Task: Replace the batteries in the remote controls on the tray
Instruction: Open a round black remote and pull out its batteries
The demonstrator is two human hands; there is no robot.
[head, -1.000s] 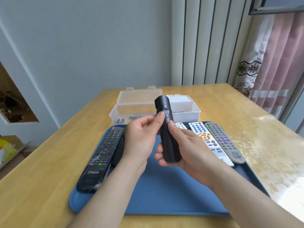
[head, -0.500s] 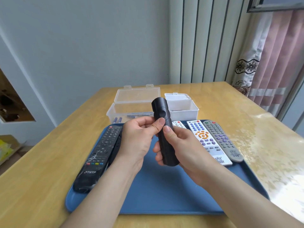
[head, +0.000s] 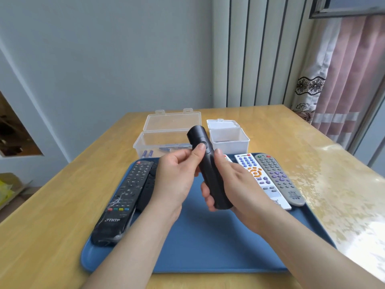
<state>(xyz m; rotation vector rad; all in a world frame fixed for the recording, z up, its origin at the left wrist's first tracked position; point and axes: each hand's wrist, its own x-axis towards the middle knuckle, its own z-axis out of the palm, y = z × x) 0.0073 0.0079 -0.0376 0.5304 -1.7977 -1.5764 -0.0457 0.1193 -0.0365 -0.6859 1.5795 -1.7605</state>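
Both hands hold a slim black remote (head: 208,167) upright above the blue tray (head: 208,247), its back side towards me. My right hand (head: 235,184) wraps its lower half. My left hand (head: 177,176) grips its upper part, thumb pressed near a round dimple. On the tray's left lie a long black remote (head: 123,199) wrapped in plastic film and a second black remote (head: 149,184) beside it. To the right of my hands rest a white remote (head: 260,178) with blue and orange buttons, a grey remote (head: 279,178), and another white one mostly hidden by my right hand.
Behind the tray stand an open clear plastic box (head: 166,134) holding several blue batteries (head: 148,153) and a smaller open white box (head: 229,138). The wooden table (head: 52,205) reaches a wall at the back. A pink curtain (head: 343,80) hangs at the right.
My hands and the black remote have stayed almost in place; my left thumb has slid slightly up its back. The camera view has shifted a little.
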